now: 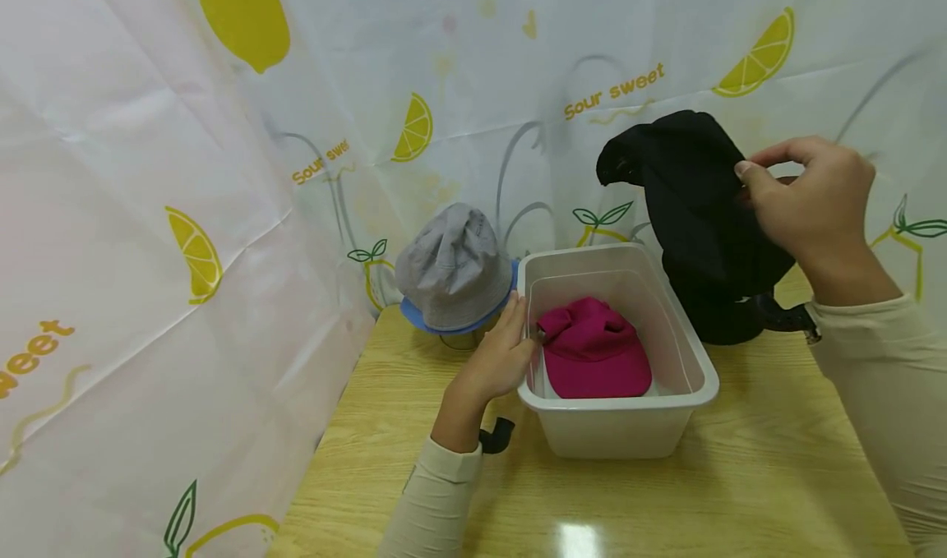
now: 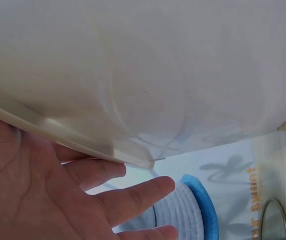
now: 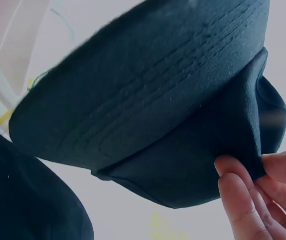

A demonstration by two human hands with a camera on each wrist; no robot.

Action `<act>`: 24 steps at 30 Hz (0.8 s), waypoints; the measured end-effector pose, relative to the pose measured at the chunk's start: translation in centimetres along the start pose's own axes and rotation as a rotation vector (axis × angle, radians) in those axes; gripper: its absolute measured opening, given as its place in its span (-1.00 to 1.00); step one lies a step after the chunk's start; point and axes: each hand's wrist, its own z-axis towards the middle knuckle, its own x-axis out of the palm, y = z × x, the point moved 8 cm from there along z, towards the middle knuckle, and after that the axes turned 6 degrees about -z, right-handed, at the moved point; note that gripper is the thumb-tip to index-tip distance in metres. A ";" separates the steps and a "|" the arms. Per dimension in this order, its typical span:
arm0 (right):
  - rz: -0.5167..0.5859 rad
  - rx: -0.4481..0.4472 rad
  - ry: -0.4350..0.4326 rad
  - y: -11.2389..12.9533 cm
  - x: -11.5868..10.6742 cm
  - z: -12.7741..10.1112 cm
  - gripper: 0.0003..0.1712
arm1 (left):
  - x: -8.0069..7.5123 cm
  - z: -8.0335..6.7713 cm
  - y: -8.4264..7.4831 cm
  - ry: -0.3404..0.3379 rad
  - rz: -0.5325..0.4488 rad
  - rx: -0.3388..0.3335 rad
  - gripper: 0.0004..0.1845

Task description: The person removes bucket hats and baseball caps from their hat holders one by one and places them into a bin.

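Note:
My right hand (image 1: pixel 821 196) pinches a black cap (image 1: pixel 695 205) between thumb and fingers, holding it up beyond the right side of a white plastic bin (image 1: pixel 617 431). In the right wrist view the cap's stitched brim (image 3: pixel 147 85) faces the camera, and the fingertips grip folded cloth at the crown. A magenta cap (image 1: pixel 595 348) lies inside the bin, brim toward me. Against the bin's left wall rests my left hand (image 1: pixel 496 365); the left wrist view shows its fingers (image 2: pixel 138 200) extended beneath the rim.
Left of the bin, a grey bucket hat (image 1: pixel 459 270) sits over something blue (image 1: pixel 414 315) on a wire stand (image 1: pixel 459 342). Another black hat (image 1: pixel 721 324) stands behind the right arm on the wooden table (image 1: pixel 392 443). A lemon-print sheet (image 1: pixel 473 65) hangs close behind and at left.

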 end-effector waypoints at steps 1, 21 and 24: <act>0.013 0.008 0.017 -0.1 0.1 0.0 -0.67 | 0.0 0.0 0.0 0.001 0.000 0.000 -0.18; 0.109 -0.020 0.151 1.3 2.6 -1.5 -0.74 | 0.0 0.0 0.0 0.007 0.002 -0.007 -0.19; 0.151 -0.011 0.175 1.5 3.0 -1.7 -0.76 | 0.0 0.0 0.0 0.005 0.008 0.001 -0.18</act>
